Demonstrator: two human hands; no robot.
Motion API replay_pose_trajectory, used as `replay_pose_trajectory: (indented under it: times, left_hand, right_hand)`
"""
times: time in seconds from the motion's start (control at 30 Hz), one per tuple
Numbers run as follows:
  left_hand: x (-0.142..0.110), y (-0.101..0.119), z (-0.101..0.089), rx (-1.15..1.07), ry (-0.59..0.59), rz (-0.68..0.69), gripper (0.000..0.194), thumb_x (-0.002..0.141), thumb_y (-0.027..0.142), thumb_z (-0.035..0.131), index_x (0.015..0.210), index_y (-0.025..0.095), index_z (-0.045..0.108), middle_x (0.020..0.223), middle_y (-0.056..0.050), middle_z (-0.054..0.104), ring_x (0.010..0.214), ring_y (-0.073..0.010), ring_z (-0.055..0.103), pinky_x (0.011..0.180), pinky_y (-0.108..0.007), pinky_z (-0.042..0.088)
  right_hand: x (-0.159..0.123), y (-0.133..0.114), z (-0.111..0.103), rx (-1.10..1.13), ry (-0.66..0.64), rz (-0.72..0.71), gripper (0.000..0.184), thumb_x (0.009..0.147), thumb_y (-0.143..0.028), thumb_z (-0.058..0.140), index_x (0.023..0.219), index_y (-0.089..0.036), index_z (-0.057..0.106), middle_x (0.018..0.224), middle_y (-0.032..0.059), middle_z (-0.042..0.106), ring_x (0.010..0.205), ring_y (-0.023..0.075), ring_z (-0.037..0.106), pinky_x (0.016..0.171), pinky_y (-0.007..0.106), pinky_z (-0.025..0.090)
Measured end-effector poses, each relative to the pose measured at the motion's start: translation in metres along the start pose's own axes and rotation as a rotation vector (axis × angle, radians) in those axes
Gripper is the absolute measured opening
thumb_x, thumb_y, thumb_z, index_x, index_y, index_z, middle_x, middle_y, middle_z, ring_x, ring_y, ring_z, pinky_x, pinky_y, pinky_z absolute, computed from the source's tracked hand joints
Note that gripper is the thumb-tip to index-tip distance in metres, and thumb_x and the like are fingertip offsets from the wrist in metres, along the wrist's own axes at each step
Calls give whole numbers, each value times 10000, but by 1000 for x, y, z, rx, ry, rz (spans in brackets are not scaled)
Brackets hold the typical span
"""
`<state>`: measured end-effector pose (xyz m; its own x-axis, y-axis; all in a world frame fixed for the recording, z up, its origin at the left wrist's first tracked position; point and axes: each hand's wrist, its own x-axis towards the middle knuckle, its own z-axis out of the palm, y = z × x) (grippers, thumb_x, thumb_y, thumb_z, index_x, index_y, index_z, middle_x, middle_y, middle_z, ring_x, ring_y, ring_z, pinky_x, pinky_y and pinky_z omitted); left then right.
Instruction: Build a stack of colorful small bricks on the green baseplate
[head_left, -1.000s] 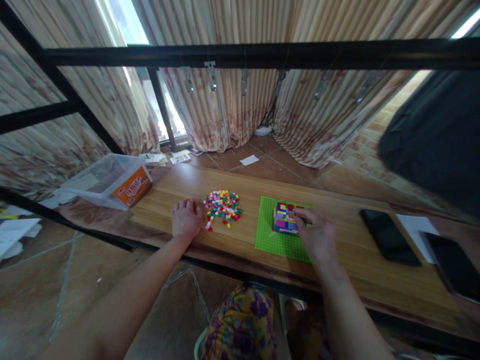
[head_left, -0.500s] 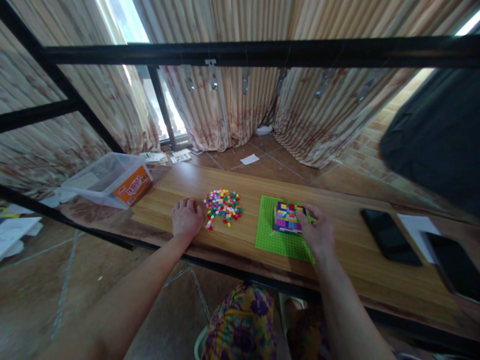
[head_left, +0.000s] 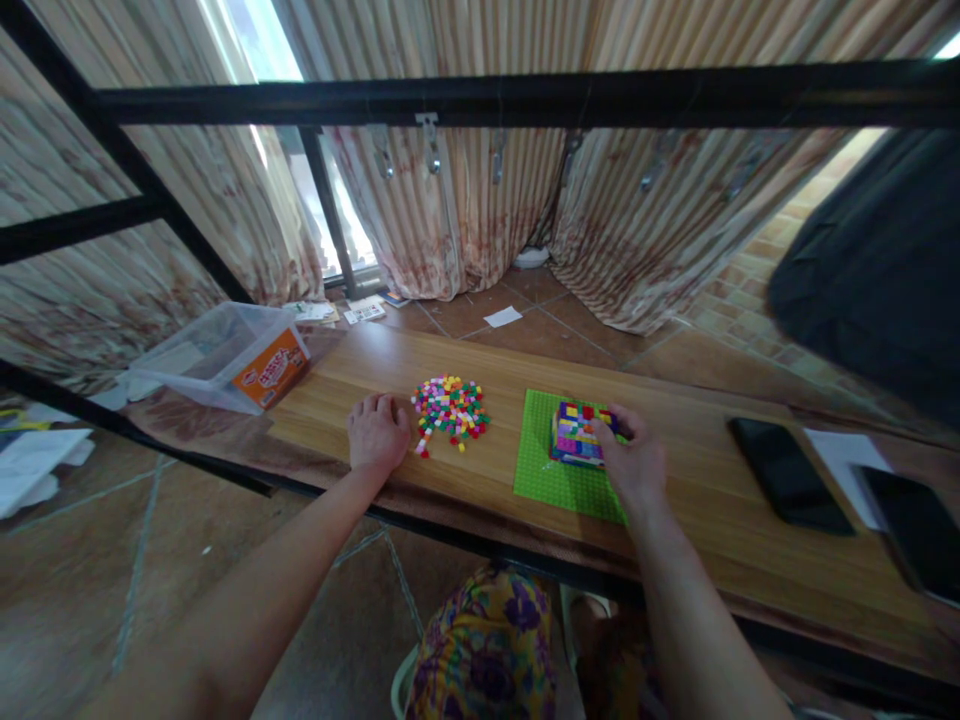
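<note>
Both hands are at the worktop (head_left: 697, 480), one on each side of the loose bricks. Right of the green baseplate's middle, the right hand (head_left: 628, 440) reaches in over its edge, thumb and fingers part-way apart at the right side of a multicoloured brick block (head_left: 577, 436); its thumb touches the block's top, but whether it grips the block or pinches a small piece cannot be told. Well left of the baseplate, the left hand (head_left: 378, 432) rests palm down, fingers loosely curled; its underside is hidden, so whether it holds anything cannot be told.

Nearest, below the baseplate's front edge, is a lap in flowered cloth (head_left: 487, 640). On the green baseplate (head_left: 536, 480) itself sits the block, well apart from the left hand. Between the baseplate and the left hand, a pile of small loose bricks (head_left: 452, 408) lies just beside that hand's fingers. Right of the baseplate are a dark phone (head_left: 791, 475), a white sheet (head_left: 844, 455) and a second dark phone (head_left: 922, 530). Far to its left stands a clear plastic bin (head_left: 217, 350) with an orange label. Beyond the baseplate, a paper (head_left: 502, 317) lies on the tiled floor before striped curtains (head_left: 480, 220).
</note>
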<state>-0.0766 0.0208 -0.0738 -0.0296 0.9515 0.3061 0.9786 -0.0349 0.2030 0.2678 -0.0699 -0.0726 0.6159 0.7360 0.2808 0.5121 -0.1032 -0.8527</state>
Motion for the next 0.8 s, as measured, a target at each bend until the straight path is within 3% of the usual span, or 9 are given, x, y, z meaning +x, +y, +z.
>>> replay_pose_trajectory:
  times: [0.33, 0.47, 0.53, 0.67, 0.8]
  left_hand:
    - [0, -1, 0, -3, 5, 0, 402, 927, 306, 418, 1196, 128, 659, 1260, -175, 651, 1181, -345, 560, 1009, -474, 435]
    - [0, -1, 0, -10, 13, -9, 395, 927, 312, 428, 1192, 132, 660, 1255, -174, 651, 1184, -344, 559, 1012, -475, 433]
    - [0, -1, 0, -17, 9, -4, 398, 927, 312, 429, 1197, 128, 657, 1256, -178, 649, 1189, -342, 557, 1020, -476, 429]
    - [0, -1, 1, -7, 18, -1, 400, 928, 313, 429, 1197, 125, 657, 1254, -173, 652, 1184, -340, 559, 1020, -468, 432]
    - [-1, 0, 0, 0, 8, -9, 398, 935, 316, 428, 1204, 129, 655, 1267, -165, 649, 1184, -337, 559, 1016, -462, 434]
  right_hand:
    - [0, 3, 1, 68, -4, -6, 502, 753, -522, 678, 1089, -153, 736, 1019, 131, 758, 888, 262, 695, 837, 436, 551]
    - [1, 1, -4, 86, 100, 7, 509, 839, -524, 585, 1127, -127, 720, 1049, 156, 748, 938, 266, 695, 885, 457, 538]
    - [1, -1, -7, 47, 124, -57, 514, 863, -530, 557, 1156, -136, 709, 1115, 165, 732, 1019, 276, 678, 932, 474, 518]
    - [2, -6, -9, -13, -14, -205, 512, 903, -540, 503, 1204, -166, 683, 1246, 161, 687, 1182, 282, 613, 1052, 503, 440]
    - [1, -6, -5, -63, -155, -238, 488, 933, -510, 407, 1139, -178, 700, 1145, 149, 705, 1103, 276, 629, 1023, 505, 456]
